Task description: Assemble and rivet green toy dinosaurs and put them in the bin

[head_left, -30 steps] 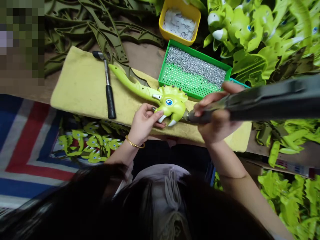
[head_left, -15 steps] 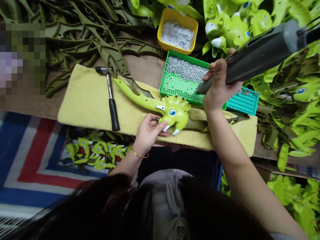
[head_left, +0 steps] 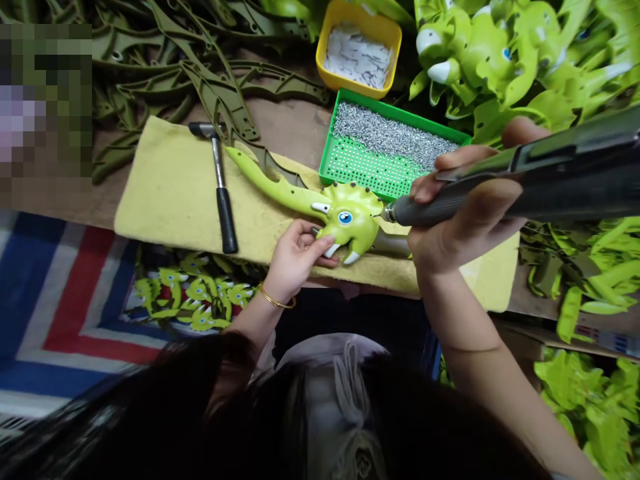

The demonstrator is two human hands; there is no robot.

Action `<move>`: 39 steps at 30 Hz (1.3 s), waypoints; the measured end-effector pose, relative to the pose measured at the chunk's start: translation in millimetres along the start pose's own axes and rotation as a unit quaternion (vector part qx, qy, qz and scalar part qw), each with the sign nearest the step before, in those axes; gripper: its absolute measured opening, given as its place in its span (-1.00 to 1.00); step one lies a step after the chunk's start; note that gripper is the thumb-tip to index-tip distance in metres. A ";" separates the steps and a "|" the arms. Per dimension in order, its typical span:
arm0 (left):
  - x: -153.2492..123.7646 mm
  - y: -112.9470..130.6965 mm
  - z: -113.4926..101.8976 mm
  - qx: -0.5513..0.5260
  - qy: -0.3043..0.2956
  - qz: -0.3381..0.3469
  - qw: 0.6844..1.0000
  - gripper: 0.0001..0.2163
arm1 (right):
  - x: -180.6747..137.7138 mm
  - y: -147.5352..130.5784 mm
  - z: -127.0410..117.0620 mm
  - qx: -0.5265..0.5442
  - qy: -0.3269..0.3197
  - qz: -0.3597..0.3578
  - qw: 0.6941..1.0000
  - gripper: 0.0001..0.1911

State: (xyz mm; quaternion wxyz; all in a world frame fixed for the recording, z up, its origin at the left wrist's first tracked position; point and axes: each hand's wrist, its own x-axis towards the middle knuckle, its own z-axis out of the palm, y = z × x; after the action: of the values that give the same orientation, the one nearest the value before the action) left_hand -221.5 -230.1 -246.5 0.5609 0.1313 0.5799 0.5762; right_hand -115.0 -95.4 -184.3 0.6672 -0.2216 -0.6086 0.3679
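Observation:
A lime-green toy dinosaur head with a long tail-like handle (head_left: 345,217) lies on a yellow cloth (head_left: 165,187). My left hand (head_left: 295,257) is closed on the near side of the toy's head, by its white horns. My right hand (head_left: 465,213) is wrapped round a dark grey electric screwdriver (head_left: 530,183). The driver's tip sits at the right edge of the toy's frill, just in front of the green tray (head_left: 360,167) of small silver screws.
A black-handled hammer (head_left: 220,183) lies on the cloth to the left. A yellow tub (head_left: 357,50) of white bits stands behind the tray. Dark olive parts are piled at back left, lime-green toy parts at right. A bin of printed cards sits below the table edge.
My right hand has brought the screwdriver down from the screw tray to the right side of the toy's head. My left hand has stayed on the toy.

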 end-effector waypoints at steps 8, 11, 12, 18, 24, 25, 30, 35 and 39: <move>0.3 -2.8 1.1 -0.011 0.006 0.008 1.000 -0.48 | -20.1 24.4 1.1 -0.012 -0.032 0.003 0.999 -0.56; -0.2 -2.7 0.9 -0.010 0.005 0.012 1.000 -0.49 | -8.0 19.3 3.2 0.003 -0.058 0.019 0.998 -0.59; -0.2 -2.6 0.6 -0.008 0.002 0.013 1.000 -0.50 | -1.2 19.6 5.2 0.003 -0.046 0.019 0.999 -0.62; 0.1 -2.1 -1.0 -0.010 -0.009 0.012 1.000 -0.49 | 27.3 63.2 11.0 -0.060 0.049 0.040 0.996 -0.55; -0.5 -2.0 -0.5 -0.012 -0.013 0.004 1.000 -0.52 | 17.8 103.4 -3.2 -0.071 0.006 0.076 0.995 -0.39; -0.3 -2.1 -0.5 -0.013 -0.013 0.003 1.000 -0.52 | 17.0 104.7 -3.9 -0.073 0.012 0.069 0.995 -0.38; 1.7 -2.9 -1.4 -0.021 -0.025 -0.001 0.999 -0.52 | 19.0 96.9 -0.3 -0.108 -0.004 0.039 0.993 -0.39; 2.3 -4.2 -0.9 -0.027 -0.037 0.018 0.999 -0.54 | 17.0 85.3 6.2 -0.053 0.016 0.002 0.998 -0.71; 2.5 -4.3 -1.8 -0.039 -0.040 0.016 0.998 -0.54 | 23.1 83.1 8.3 -0.028 0.048 -0.003 0.998 -0.62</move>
State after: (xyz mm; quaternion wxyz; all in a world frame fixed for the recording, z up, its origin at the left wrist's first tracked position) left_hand -221.6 -230.4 -251.8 0.5791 0.1413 0.5316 0.6017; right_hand -141.8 -26.7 -229.8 0.6902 -0.2557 -0.5870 0.3371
